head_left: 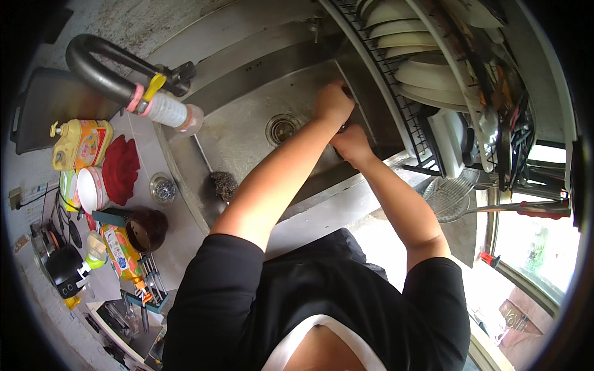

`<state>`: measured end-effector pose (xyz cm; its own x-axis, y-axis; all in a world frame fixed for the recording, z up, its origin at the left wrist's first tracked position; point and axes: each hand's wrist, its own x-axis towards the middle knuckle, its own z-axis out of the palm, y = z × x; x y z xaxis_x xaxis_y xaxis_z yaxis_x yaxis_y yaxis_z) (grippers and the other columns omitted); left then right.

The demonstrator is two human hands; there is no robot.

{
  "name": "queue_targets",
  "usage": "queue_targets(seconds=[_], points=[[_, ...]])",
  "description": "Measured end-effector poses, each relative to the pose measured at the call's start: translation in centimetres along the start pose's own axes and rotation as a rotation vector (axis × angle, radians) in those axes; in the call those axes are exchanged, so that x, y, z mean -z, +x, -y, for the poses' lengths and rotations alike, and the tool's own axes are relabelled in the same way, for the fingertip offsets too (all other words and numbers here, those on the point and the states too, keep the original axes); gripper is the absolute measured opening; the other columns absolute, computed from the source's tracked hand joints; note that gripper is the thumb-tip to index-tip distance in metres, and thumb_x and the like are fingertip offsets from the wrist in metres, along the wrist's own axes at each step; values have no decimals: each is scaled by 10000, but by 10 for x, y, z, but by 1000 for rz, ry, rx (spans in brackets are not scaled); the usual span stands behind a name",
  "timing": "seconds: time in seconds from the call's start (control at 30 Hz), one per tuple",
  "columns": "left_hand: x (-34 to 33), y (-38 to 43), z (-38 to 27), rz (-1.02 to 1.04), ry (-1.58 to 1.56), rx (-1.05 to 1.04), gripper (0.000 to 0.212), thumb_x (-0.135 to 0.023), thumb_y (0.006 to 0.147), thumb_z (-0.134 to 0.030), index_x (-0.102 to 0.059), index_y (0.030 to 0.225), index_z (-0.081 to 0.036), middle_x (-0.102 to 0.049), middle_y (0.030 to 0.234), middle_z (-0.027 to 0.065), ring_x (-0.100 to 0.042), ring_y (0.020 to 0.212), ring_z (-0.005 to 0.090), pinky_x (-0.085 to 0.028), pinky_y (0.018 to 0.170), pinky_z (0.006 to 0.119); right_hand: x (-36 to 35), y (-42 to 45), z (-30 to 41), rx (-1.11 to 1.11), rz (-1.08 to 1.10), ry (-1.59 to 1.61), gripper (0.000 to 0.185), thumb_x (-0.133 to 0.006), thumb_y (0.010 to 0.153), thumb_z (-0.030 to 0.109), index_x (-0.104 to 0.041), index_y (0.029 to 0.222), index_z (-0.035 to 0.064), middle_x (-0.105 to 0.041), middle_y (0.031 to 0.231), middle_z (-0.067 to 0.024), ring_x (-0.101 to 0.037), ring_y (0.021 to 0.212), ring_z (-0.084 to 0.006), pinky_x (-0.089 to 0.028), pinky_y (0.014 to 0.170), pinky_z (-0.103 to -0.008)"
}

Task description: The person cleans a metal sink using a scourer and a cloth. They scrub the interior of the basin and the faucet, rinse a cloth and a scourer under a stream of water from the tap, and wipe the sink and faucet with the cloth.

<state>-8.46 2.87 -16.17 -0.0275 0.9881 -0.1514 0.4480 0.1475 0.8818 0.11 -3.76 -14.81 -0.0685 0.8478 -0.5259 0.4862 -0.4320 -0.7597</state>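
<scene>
Both hands are inside the stainless steel sink [250, 104], near its right wall. My left hand [335, 103] is curled around a dark object [347, 92], of which only small parts show. Just below it and nearer to me, my right hand [353, 144] is closed at the lower part of what looks like the same dark object. The fingers hide its shape, so its kind cannot be told. The drain [283, 130] lies left of the hands, partly behind my left forearm. A steel wool scrubber [223, 185] rests at the sink's left side.
A black faucet [100, 69] with a clear nozzle reaches over the sink's left edge. At right stands a dish rack [413, 134] with plates [401, 28]; a skimmer [448, 197] lies below it. A soap bottle [88, 143], red cloth [120, 169] and brown pot [147, 229] occupy the left counter.
</scene>
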Motion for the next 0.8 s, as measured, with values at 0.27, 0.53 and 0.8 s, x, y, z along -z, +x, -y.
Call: queue_targets(seconds=[0.27, 0.53, 0.8], points=[[-9, -8, 21, 26, 303, 264, 325, -483, 800, -94, -541, 1115, -43, -608, 1026, 220, -579, 967, 377, -464, 821, 446, -17, 11, -13, -53, 57, -606, 437, -604, 728, 404, -637, 1034, 94, -602, 1110, -153, -579, 1017, -314, -476, 853, -400], [64, -48, 54, -468, 189, -171, 545, -605, 813, -434, -452, 1090, 9, -588, 960, 175, -577, 890, 319, -463, 751, 399, -48, -27, 3, 268, -123, -162, 526, -701, 686, 276, -505, 1068, -30, -608, 981, -228, -606, 929, -333, -475, 810, -394], [119, -144, 43, -209, -1093, 333, 277, -634, 850, -293, -464, 934, -91, -519, 827, -2, -538, 742, 111, -460, 639, 263, -56, -54, 23, 783, -96, -191, 427, -711, 744, 192, -554, 1081, -17, -613, 984, -183, -551, 997, -305, -399, 902, -348]])
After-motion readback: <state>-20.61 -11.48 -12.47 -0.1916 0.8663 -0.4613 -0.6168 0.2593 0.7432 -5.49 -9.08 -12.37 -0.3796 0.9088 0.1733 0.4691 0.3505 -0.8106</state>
